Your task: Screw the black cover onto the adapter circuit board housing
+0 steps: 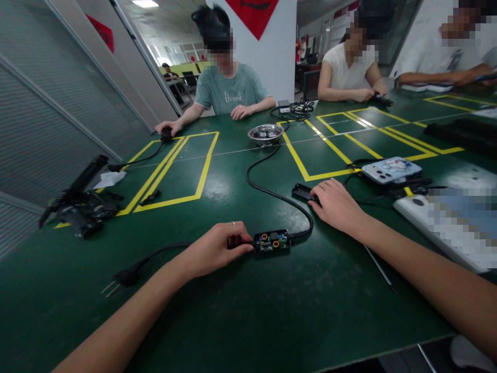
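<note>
On the green table lies an opened black adapter housing [272, 242] with a circuit board of small coloured parts facing up. My left hand [219, 246] pinches the black power cord where it enters the left end of the housing. That cord runs left to a two-pin plug [126, 277]. From the right end another black cable [308, 220] curves back toward a metal bowl. My right hand [334, 203] has its fingers closed on a black plastic cover [305, 193] that lies on the table. A thin metal rod [382, 269] lies partly under my right forearm.
A metal bowl [266, 134] with small dark items stands mid-table. To the right are a phone [392, 169] and a white device [413, 210]; at left, a black stand [83, 194]. Across the table a person's hand [169, 128] rests on a dark object. Yellow tape marks rectangles.
</note>
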Tool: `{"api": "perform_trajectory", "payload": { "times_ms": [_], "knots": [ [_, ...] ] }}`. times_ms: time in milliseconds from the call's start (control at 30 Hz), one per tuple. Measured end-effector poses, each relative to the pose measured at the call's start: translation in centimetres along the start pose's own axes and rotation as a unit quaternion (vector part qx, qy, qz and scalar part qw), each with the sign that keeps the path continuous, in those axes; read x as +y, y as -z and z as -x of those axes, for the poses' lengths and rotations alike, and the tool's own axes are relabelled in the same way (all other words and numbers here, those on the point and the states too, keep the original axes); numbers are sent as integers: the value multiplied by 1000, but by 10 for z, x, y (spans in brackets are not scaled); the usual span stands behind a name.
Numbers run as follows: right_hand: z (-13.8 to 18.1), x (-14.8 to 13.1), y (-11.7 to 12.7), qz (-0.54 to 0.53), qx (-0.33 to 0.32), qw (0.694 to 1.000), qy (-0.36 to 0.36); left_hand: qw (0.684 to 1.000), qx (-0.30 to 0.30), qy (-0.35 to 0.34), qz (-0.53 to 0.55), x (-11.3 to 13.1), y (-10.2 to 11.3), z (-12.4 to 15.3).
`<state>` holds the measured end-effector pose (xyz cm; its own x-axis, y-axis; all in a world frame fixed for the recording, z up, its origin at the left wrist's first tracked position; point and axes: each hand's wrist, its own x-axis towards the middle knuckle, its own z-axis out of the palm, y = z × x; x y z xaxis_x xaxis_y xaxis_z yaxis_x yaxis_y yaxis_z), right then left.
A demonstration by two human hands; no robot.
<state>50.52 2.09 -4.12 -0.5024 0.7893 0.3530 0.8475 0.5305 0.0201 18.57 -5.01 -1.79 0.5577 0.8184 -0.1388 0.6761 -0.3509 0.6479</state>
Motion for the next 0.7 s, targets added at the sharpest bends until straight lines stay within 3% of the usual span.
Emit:
{"api": "perform_trajectory", "payload": {
  "times_ms": [333,500,600,700],
  "knots": [
    [0,-4,1,-50,33,998,-33,1000,1,2,6,1,0,0],
    [-1,-6,7,-100,95,988,-73,1000,-2,5,9,2,1,0],
    [1,-8,13,-201,144,962,-118,1000,0,4,7,2,1,0],
    [4,-13,19,-327,171,917,-153,1000,-3,7,11,2,0,0]
  ]
}}
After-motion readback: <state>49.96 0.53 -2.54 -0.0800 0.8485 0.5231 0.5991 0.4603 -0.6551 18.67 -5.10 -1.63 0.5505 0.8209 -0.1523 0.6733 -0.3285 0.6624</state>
